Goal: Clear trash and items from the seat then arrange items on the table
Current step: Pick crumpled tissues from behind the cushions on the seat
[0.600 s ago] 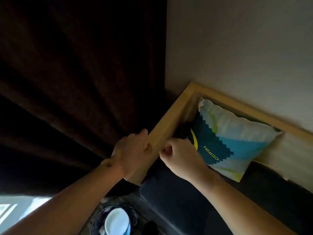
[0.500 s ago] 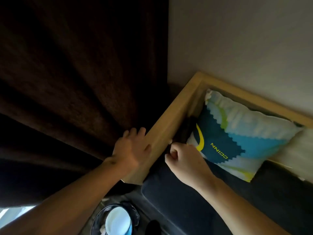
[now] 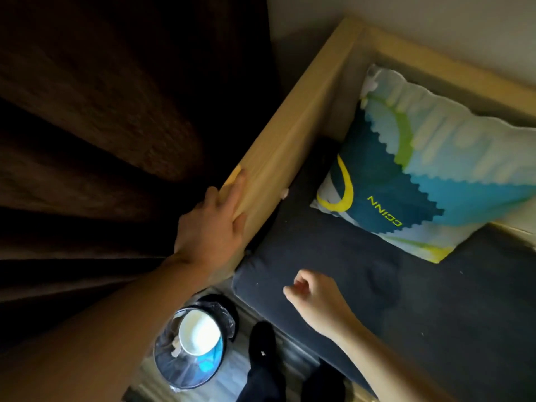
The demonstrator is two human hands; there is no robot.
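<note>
**A:** Two hands, two different jobs. How do things stand, going left to right?

**B:** Furthest left is the dark curtain [image 3: 95, 134]. Next, my left hand [image 3: 214, 227] lies on the top edge of the wooden seat frame [image 3: 293, 123], fingers straight along the wood, thumb on the inner face. It holds nothing; it only steadies me.

**A:** And below it?

**B:** The trash bin [image 3: 193, 348] stands on the floor just beside the front corner of the seat cushion [image 3: 362, 285]. It is lined with a plastic bag, and a white paper cup [image 3: 198, 333] and some crumpled scraps lie in it, so I judge part of the clearing is done.

**A:** Your right hand?

**B:** My right hand [image 3: 314, 297] hovers over the front of the cushion, near the bin, fingers curled in with the thumb against them. It looks like a pinch, but whether a scrap sits inside it I cannot tell; nothing shows between the fingers.

**A:** What is left on the seat?

**B:** A small pale scrap [image 3: 284, 193] sticks at the gap where the frame meets the cushion, well apart from my right hand. A few tiny specks dot the cushion. To the right, the blue, green and white pillow [image 3: 429, 166] leans in the corner.

**A:** And the tabletop?

**B:** Not in view. I judge that the arranging is all still to do.
</note>
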